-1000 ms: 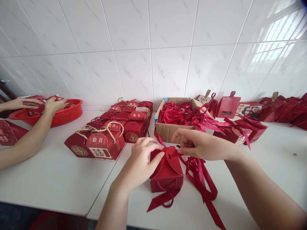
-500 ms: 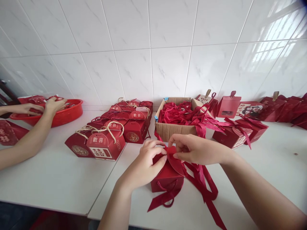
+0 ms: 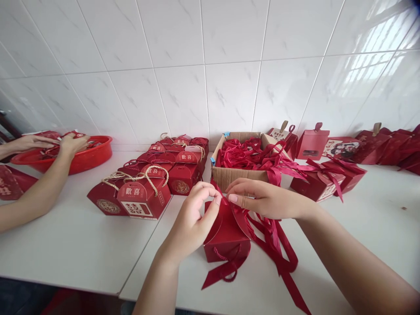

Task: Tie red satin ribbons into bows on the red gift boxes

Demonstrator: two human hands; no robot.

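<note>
Lower centre: the top flaps of a red box (image 3: 226, 238) are pinched by the left hand (image 3: 192, 221) and right hand (image 3: 267, 200), both grips closed on them; the box is seen just below.

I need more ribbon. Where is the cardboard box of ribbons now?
Head view, centre: the cardboard box stands on the table by the tiled wall, just behind the small red box, right of the rope-handled boxes.
</note>
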